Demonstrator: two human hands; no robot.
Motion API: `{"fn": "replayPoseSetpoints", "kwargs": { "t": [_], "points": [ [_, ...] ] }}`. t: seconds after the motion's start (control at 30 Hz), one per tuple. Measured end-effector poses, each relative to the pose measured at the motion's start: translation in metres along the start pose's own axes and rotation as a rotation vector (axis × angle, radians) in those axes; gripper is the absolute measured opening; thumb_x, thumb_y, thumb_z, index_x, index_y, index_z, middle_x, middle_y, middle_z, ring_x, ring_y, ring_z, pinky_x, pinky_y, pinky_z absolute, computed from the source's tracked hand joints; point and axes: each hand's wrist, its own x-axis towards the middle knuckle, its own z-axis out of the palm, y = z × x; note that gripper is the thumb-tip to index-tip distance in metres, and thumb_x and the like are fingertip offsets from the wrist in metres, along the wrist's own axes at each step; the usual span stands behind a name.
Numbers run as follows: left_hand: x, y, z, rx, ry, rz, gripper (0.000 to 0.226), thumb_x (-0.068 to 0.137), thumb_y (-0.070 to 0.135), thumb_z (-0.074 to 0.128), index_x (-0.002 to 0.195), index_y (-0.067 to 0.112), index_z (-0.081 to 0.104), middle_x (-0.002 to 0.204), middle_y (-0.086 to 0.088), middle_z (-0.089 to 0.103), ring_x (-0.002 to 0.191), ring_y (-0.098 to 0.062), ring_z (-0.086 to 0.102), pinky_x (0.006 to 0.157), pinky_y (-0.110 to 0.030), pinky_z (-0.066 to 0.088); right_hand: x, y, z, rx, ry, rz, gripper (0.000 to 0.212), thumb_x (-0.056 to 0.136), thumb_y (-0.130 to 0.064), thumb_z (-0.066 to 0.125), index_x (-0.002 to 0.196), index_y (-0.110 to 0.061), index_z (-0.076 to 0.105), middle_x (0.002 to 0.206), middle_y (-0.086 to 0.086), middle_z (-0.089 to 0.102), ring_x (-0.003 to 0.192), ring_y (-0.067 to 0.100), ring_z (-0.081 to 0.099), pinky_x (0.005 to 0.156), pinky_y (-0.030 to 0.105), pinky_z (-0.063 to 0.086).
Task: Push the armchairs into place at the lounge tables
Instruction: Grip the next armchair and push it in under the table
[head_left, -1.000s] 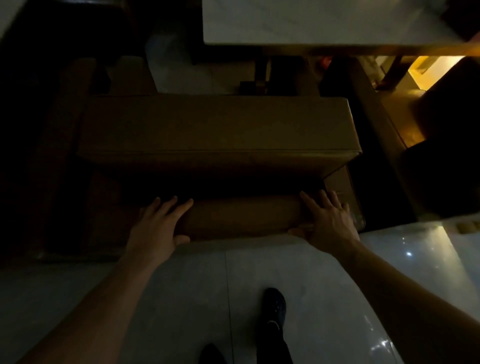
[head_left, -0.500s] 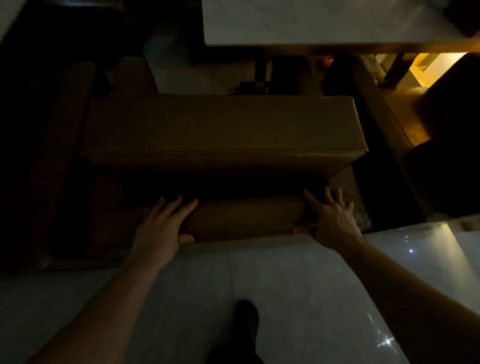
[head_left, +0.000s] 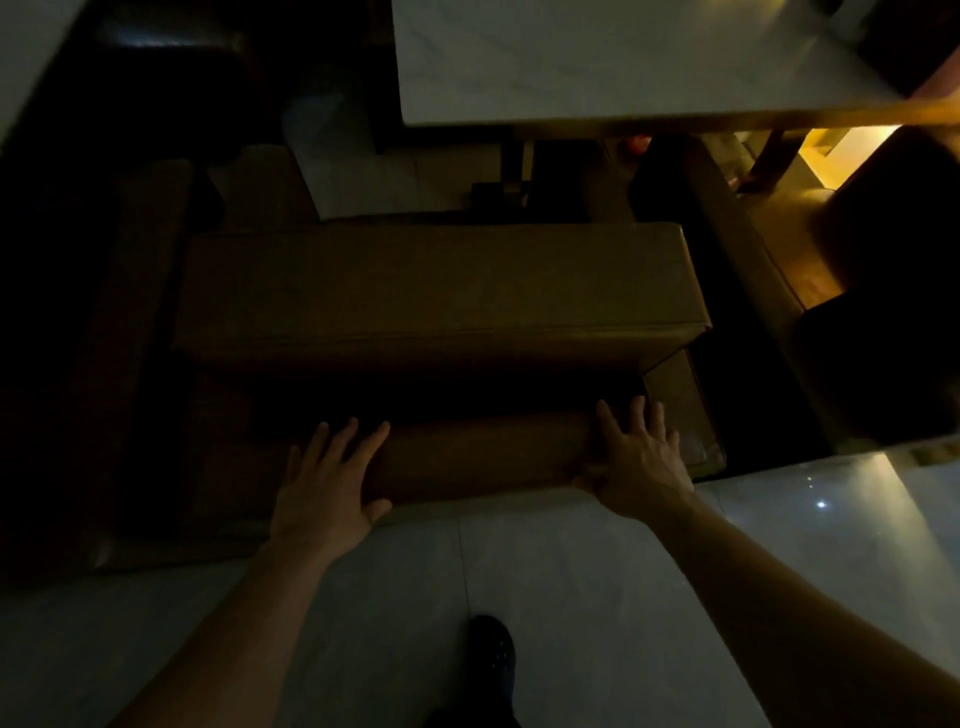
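A brown leather armchair (head_left: 436, 286) stands in front of me, seen from behind and above in dim light. My left hand (head_left: 327, 478) lies flat against the lower back panel, fingers spread. My right hand (head_left: 636, 457) presses flat near the panel's right corner, fingers also apart. Neither hand grips anything. Beyond the armchair is a lounge table (head_left: 597, 57) with a pale marble top, and its near edge lies just past the chair's front.
Another brown armchair (head_left: 727, 249) sits close on the right, with a dark seat (head_left: 883, 338) behind it. A dark chair (head_left: 78, 312) flanks the left. My shoe (head_left: 493, 649) is on the glossy pale floor tiles (head_left: 597, 597). The table's base (head_left: 498, 192) shows under the top.
Both hands stay flat on the armchair's back. My foot has shifted slightly left and back, and the whole scene has slid a little lower in the view.
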Motion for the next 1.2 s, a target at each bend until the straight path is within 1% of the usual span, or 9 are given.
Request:
{"fn": "replayPoseSetpoints", "kwargs": {
  "t": [0.1,0.2,0.33,0.4,0.47,0.6,0.87,1.0,1.2],
  "points": [
    [-0.004,0.003,-0.006,-0.027,-0.014,-0.018,0.093,0.086,0.059,0.060,0.152,0.045,-0.004,0.165,0.006,-0.001,0.150,-0.025,-0.006,0.121,-0.050,0.011,-0.009,-0.017,-0.001,0.036,0.021,-0.009,0.108,0.083,-0.067,0.059,0.156,-0.024,-0.006,0.161,0.025,-0.010,0.147,0.047,-0.010,0.120,0.058,0.014],
    [-0.010,-0.001,-0.012,-0.091,-0.006,-0.003,0.092,0.084,0.055,0.065,0.153,0.043,0.005,0.164,0.008,0.005,0.150,-0.022,0.000,0.118,-0.047,0.023,-0.019,-0.038,0.001,0.052,0.004,-0.077,0.103,0.084,-0.068,0.056,0.156,-0.030,-0.007,0.162,0.023,-0.011,0.148,0.044,-0.012,0.121,0.055,0.012],
    [-0.006,-0.034,-0.024,-0.025,0.057,0.000,0.098,0.077,0.068,0.063,0.154,0.037,0.011,0.160,0.003,0.021,0.143,-0.024,0.022,0.118,-0.044,0.019,-0.020,-0.060,0.007,0.045,0.013,-0.067,0.105,0.082,-0.071,0.056,0.154,-0.038,-0.013,0.160,0.027,-0.016,0.146,0.049,-0.015,0.119,0.061,0.012],
    [-0.003,-0.050,-0.019,-0.049,0.073,-0.014,0.099,0.075,0.073,0.060,0.154,0.035,0.014,0.158,0.004,0.023,0.141,-0.024,0.023,0.118,-0.046,0.020,-0.019,-0.063,0.014,0.013,0.066,-0.049,0.102,0.084,-0.069,0.054,0.154,-0.036,-0.011,0.159,0.030,-0.014,0.145,0.051,-0.013,0.119,0.062,0.012],
    [-0.005,-0.053,-0.009,-0.081,0.116,0.000,0.095,0.077,0.071,0.062,0.153,0.033,0.020,0.156,0.003,0.026,0.140,-0.025,0.025,0.116,-0.046,0.025,-0.019,-0.064,0.022,0.014,0.122,-0.045,0.098,0.086,-0.067,0.053,0.156,-0.034,-0.006,0.159,0.032,-0.010,0.145,0.052,-0.011,0.118,0.064,0.012],
    [-0.007,-0.050,-0.005,-0.072,0.150,-0.005,0.092,0.077,0.069,0.063,0.152,0.031,0.026,0.150,0.001,0.035,0.135,-0.026,0.030,0.113,-0.046,0.029,-0.018,-0.062,0.028,0.028,0.140,-0.044,0.095,0.086,-0.065,0.056,0.156,-0.034,0.000,0.159,0.032,-0.006,0.146,0.051,-0.009,0.117,0.065,0.012],
    [-0.014,-0.042,-0.006,-0.077,0.143,-0.026,0.090,0.078,0.068,0.064,0.151,0.029,0.028,0.147,0.001,0.036,0.135,-0.026,0.030,0.109,-0.048,0.032,-0.020,-0.061,0.032,0.052,0.147,-0.031,0.096,0.085,-0.062,0.059,0.156,-0.035,0.001,0.159,0.031,-0.006,0.146,0.050,-0.009,0.118,0.064,0.012],
    [-0.018,-0.038,-0.004,-0.087,0.163,-0.032,0.089,0.076,0.066,0.067,0.148,0.028,0.033,0.143,0.001,0.041,0.131,-0.027,0.033,0.104,-0.050,0.039,-0.022,-0.057,0.035,0.045,0.132,-0.032,0.096,0.085,-0.061,0.061,0.156,-0.035,0.002,0.159,0.032,-0.005,0.146,0.050,-0.009,0.117,0.065,0.014],
    [-0.013,-0.038,-0.007,-0.073,0.106,-0.057,0.091,0.076,0.068,0.066,0.150,0.032,0.027,0.146,0.004,0.035,0.134,-0.026,0.027,0.103,-0.049,0.040,-0.016,-0.056,0.033,0.048,0.098,-0.030,0.097,0.085,-0.062,0.060,0.156,-0.037,-0.001,0.159,0.030,-0.008,0.146,0.050,-0.012,0.118,0.065,0.011]
  ]
}}
